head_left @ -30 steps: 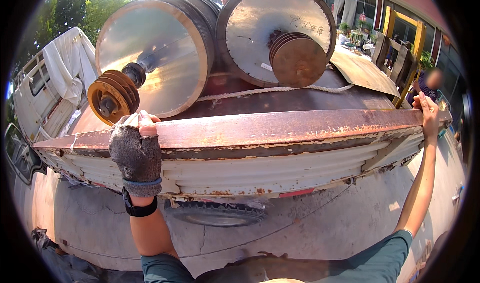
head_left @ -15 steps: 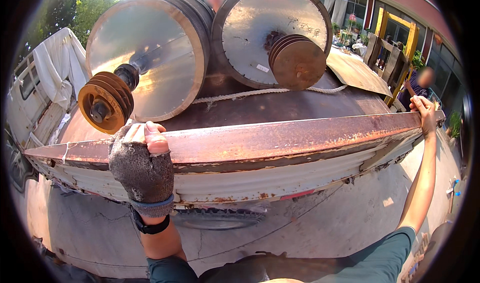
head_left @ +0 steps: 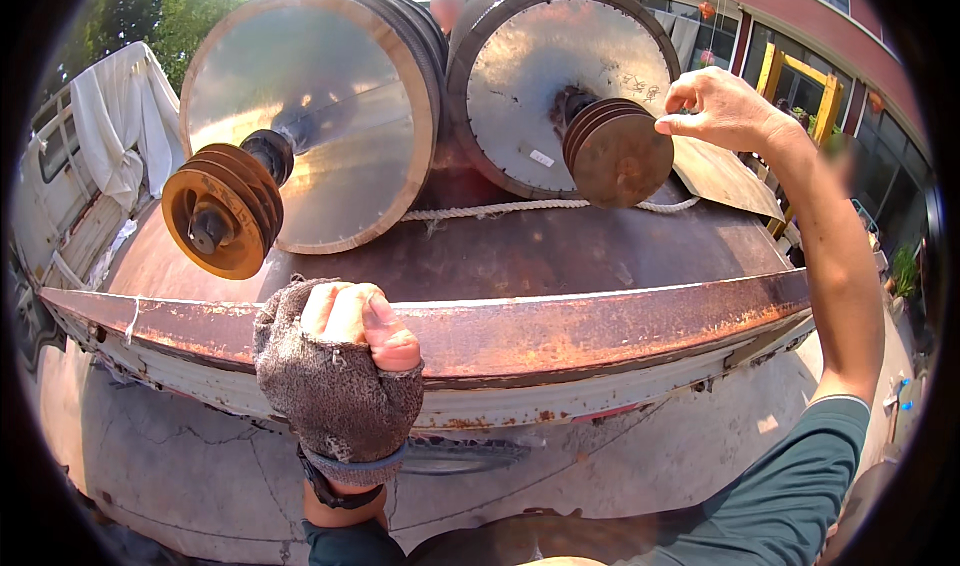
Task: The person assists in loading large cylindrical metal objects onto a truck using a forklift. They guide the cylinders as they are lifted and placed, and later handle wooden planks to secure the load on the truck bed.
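My left hand (head_left: 340, 366), in a grey fingerless glove, is closed at the rusty top edge of a truck bed's side board (head_left: 600, 331); its fingertips are curled out of sight. My bare right hand (head_left: 725, 111) is raised over the bed, thumb and fingers apart and nothing between them. It appears nearest the grooved pulley (head_left: 620, 161) on the right metal drum (head_left: 520, 76); whether it touches is unclear. A second large drum (head_left: 330, 136) lies on the left, with a yellowish-brown pulley (head_left: 222, 211) on its shaft. Both drums rest on the brown metal bed (head_left: 560, 251).
White rope (head_left: 500, 209) runs along the bed beneath the drums. A bent sheet (head_left: 730, 181) lies at the right, near a yellow frame (head_left: 825, 106). White cloth (head_left: 125, 116) hangs over a vehicle at left. Two blurred people are partly visible beyond the bed.
My right hand has let go of the board's right end and risen up and left toward the right drum's pulley. My left hand, still closed, appears slightly farther right and lower in view.
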`<state>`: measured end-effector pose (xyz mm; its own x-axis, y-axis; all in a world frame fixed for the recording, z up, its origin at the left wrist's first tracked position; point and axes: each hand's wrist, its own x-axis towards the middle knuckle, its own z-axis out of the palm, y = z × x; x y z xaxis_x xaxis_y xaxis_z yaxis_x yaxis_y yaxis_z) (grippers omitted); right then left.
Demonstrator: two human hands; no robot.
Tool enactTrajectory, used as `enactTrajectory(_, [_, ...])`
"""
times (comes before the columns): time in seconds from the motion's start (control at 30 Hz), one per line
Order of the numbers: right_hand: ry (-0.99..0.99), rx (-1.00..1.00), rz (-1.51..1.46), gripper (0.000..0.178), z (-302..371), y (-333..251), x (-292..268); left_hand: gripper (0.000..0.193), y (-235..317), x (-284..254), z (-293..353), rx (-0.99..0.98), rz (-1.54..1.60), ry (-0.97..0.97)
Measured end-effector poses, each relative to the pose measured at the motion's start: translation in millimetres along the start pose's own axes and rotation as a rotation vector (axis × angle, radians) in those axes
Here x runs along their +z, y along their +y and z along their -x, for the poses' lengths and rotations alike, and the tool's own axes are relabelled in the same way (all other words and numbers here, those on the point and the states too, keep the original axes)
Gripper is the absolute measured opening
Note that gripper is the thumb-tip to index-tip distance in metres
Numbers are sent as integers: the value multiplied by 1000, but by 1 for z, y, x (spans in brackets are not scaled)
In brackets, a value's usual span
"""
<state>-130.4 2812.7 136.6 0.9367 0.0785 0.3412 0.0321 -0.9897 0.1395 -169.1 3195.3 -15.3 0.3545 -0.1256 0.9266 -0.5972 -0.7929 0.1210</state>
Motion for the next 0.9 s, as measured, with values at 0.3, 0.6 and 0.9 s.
enactTrajectory(0.3, [-78,-319,303,79,-92,0,107,36,-1,9,4,-115,25,40])
enactTrajectory(0.6, [23,-497,613,80,-118,30,148,51,3,10,1,-187,35,31])
enactTrajectory(0.9, [-51,-278,306,83,-139,36,151,32,-10,15,11,-140,156,41])
